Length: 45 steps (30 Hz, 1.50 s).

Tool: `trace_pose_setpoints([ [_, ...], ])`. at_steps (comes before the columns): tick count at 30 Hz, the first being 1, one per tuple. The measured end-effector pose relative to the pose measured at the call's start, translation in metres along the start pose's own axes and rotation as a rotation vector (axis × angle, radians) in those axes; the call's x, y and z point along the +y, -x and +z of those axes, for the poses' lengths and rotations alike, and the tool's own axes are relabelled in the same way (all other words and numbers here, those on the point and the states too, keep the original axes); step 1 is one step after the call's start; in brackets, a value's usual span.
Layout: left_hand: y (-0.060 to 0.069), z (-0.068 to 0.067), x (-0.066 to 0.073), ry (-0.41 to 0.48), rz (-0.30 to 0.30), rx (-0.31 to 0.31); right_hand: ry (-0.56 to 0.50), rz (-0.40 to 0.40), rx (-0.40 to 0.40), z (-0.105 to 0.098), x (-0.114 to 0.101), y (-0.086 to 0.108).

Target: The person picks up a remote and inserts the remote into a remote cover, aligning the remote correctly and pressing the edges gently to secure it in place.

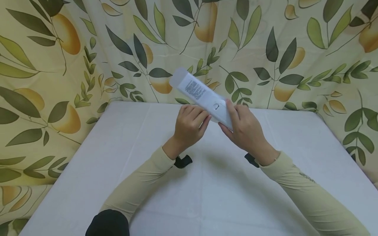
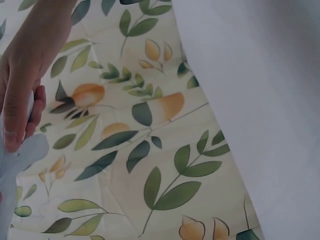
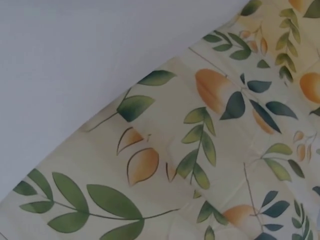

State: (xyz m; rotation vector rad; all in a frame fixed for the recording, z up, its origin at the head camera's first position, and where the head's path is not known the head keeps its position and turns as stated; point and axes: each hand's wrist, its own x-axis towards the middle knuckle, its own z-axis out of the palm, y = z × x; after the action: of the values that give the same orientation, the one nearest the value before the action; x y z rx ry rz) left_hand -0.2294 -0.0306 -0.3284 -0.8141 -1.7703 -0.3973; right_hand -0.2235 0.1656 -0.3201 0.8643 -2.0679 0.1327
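Observation:
A long white carton (image 1: 203,95) is held tilted above the table, its far end up and to the left. A rounded flap (image 1: 178,78) sticks out from that far end. Small dark print covers part of its face, and a round mark lies nearer the right hand. My right hand (image 1: 248,127) grips the near end between thumb and fingers. At the carton's lower left side, my left hand (image 1: 192,124) pinches its edge with curled fingers. In the left wrist view, part of the white carton (image 2: 10,167) shows at the left edge below a hand. Neither hand appears in the right wrist view.
Under both arms lies a white-covered table (image 1: 177,196). A curtain (image 1: 242,59) patterned with leaves and fruit hangs behind it and along the sides. Black straps with small devices (image 1: 183,162) sit at the wrists. A dark rounded shape (image 1: 107,223) shows at bottom left.

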Motion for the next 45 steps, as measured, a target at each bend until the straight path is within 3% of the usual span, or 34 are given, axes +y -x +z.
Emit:
trace_pose_setpoints([
  [8,0.003,0.002,-0.002,0.008,0.049,-0.04,0.012,-0.001,0.005,0.001,0.0,-0.005],
  [17,0.006,-0.004,-0.005,-0.029,0.022,0.053,0.067,0.0,0.01,-0.008,0.0,-0.014],
  [21,0.005,-0.008,-0.006,-0.071,0.05,0.042,0.053,-0.017,0.014,-0.007,0.003,-0.013],
  [25,-0.001,-0.013,-0.007,-0.109,0.049,0.048,0.059,-0.085,0.009,-0.003,0.006,-0.007],
  [27,-0.005,-0.015,-0.009,-0.132,0.025,0.018,0.075,-0.137,0.005,0.0,0.006,-0.003],
  [29,-0.01,-0.017,-0.012,-0.136,0.0,-0.052,0.078,-0.172,0.002,0.003,0.006,0.001],
  [32,-0.013,-0.02,-0.015,-0.14,-0.008,-0.186,0.072,-0.188,-0.003,0.006,0.004,0.005],
  [34,-0.013,-0.02,-0.015,-0.147,0.003,-0.232,0.049,-0.178,-0.013,0.007,0.003,0.007],
  [40,-0.009,-0.014,-0.014,-0.28,0.079,-0.175,0.01,-0.163,-0.066,0.008,0.003,0.009],
  [45,-0.003,-0.01,-0.018,-0.353,0.143,-0.147,0.081,-0.196,-0.117,0.006,0.008,0.006],
])
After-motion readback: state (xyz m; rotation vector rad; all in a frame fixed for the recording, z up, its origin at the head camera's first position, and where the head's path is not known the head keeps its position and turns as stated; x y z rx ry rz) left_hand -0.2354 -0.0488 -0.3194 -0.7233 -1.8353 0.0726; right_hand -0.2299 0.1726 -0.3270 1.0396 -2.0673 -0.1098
